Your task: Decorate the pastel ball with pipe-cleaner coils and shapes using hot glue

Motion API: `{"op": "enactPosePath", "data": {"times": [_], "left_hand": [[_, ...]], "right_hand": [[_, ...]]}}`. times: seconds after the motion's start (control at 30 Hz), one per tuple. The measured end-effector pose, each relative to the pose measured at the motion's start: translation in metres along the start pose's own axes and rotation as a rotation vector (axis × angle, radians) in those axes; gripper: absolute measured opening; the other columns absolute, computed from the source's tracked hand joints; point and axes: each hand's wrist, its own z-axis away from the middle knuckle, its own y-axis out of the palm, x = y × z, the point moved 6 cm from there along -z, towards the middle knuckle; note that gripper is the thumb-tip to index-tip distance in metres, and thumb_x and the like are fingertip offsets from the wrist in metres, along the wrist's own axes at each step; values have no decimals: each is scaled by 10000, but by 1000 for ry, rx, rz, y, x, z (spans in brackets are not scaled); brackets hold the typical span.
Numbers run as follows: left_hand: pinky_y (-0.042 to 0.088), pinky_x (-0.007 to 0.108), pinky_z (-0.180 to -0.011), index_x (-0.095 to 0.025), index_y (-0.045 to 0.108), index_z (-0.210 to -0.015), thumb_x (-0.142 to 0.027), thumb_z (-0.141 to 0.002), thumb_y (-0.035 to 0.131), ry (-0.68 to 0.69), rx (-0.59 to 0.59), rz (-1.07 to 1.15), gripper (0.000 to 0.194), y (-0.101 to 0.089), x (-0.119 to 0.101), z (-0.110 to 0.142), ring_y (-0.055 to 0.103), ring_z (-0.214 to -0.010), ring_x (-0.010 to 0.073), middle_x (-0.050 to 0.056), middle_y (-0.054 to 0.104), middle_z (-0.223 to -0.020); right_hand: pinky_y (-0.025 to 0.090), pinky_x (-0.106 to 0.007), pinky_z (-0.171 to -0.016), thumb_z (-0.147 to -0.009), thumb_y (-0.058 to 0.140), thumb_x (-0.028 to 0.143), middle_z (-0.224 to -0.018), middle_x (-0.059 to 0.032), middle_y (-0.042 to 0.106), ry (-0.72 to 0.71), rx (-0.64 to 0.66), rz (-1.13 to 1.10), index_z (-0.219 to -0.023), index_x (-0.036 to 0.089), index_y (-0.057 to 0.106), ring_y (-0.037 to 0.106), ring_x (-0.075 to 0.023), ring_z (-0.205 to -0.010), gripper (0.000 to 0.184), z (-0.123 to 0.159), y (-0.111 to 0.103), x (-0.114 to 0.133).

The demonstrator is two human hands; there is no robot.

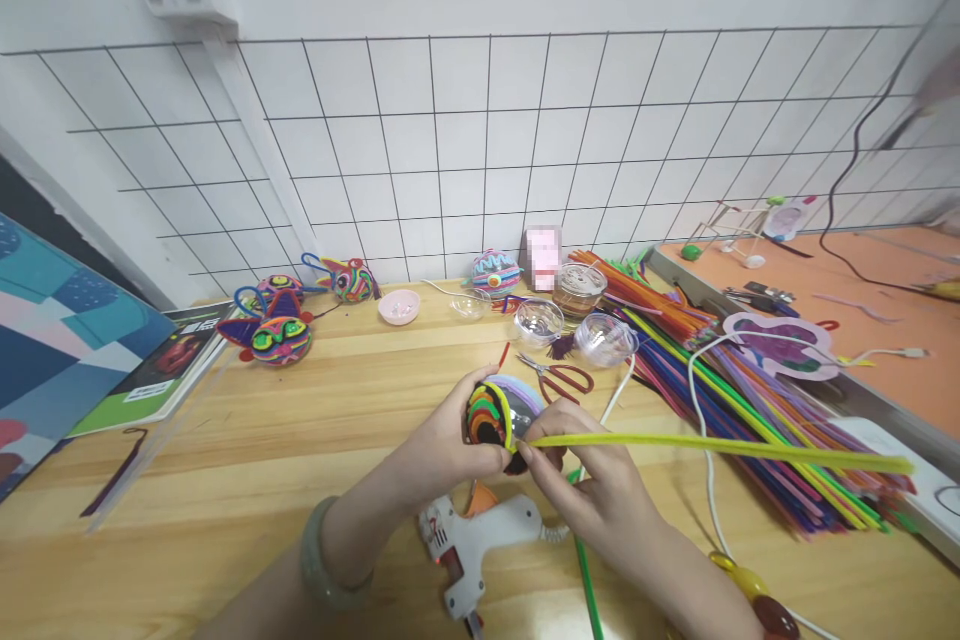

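My left hand [442, 450] is closed around a clear plastic ball [504, 412] wrapped in rings of coloured pipe cleaner. My right hand [600, 495] pinches a long yellow-green pipe cleaner [720, 446] against the ball; the stem stretches far to the right. Both hands hover just above a white glue gun [476, 545] lying on the wooden table [300, 440].
Red-handled scissors [562, 377] and clear half-spheres [604, 338] lie behind the hands. A heap of coloured pipe cleaners [750, 390] covers the right side. Finished decorated balls [274, 332] sit at the back left near a pink dish [399, 306]. A booklet [161, 370] lies at the left.
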Motion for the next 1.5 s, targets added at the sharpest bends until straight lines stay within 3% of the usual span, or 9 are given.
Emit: {"op": "enactPosePath", "data": {"times": [0.33, 0.57, 0.77, 1.0, 1.17, 1.37, 1.5], "left_hand": [[436, 326, -850, -222, 492, -1219, -63, -658, 674, 6, -2, -26, 611, -1, -3, 0, 564, -991, 208, 43, 616, -1051], [431, 348, -867, -193, 537, -1165, -140, -649, 721, 20, 7, 1, 551, -2, -3, -2, 573, -970, 228, 69, 615, -1055], [432, 356, -866, -197, 541, -1150, -161, -651, 722, 7, 9, -1, 531, -1, 0, -2, 575, -932, 217, 63, 611, -1022], [442, 347, -843, -190, 571, -1092, -174, -646, 726, -12, 1, -7, 473, 1, -1, -2, 582, -903, 215, 59, 616, -975], [448, 347, -830, -186, 548, -1145, -179, -646, 728, -25, -14, -16, 531, -2, 1, -2, 582, -886, 217, 64, 614, -969], [428, 337, -848, -175, 513, -1166, -143, -645, 704, -11, 6, -9, 556, -3, 1, -2, 555, -968, 220, 64, 598, -1017], [419, 326, -836, -192, 480, -1183, -101, -626, 685, -39, -10, 36, 601, -2, -1, 0, 547, -984, 211, 46, 591, -1016]], "right_hand": [[493, -307, -652, -906, 522, 184, -748, -32, 638, 120, -15, -84, -818, 199, 614, 603, -169, -710, 128, -8, -6, -2], [507, -289, -616, -919, 514, 281, -799, -54, 686, 204, -74, -69, -892, 196, 634, 634, -183, -749, 150, -6, -11, -12], [510, -284, -601, -903, 542, 256, -774, -58, 693, 147, -125, -19, -764, 187, 625, 645, -182, -714, 176, -5, -11, -14], [503, -295, -606, -877, 578, 211, -739, -38, 688, 101, -115, -32, -829, 194, 640, 646, -183, -695, 80, -5, -9, -14], [455, -289, -586, -853, 601, 239, -670, -19, 610, 213, -128, -100, -718, 186, 615, 580, -163, -629, 146, -5, -10, -17], [372, -228, -483, -806, 654, 347, -608, 32, 511, 470, -166, -417, -740, 196, 604, 450, -105, -519, 173, -5, -8, -28], [363, -229, -480, -812, 645, 345, -606, 36, 504, 481, -172, -452, -766, 202, 613, 438, -107, -517, 153, -4, -6, -30]]}}
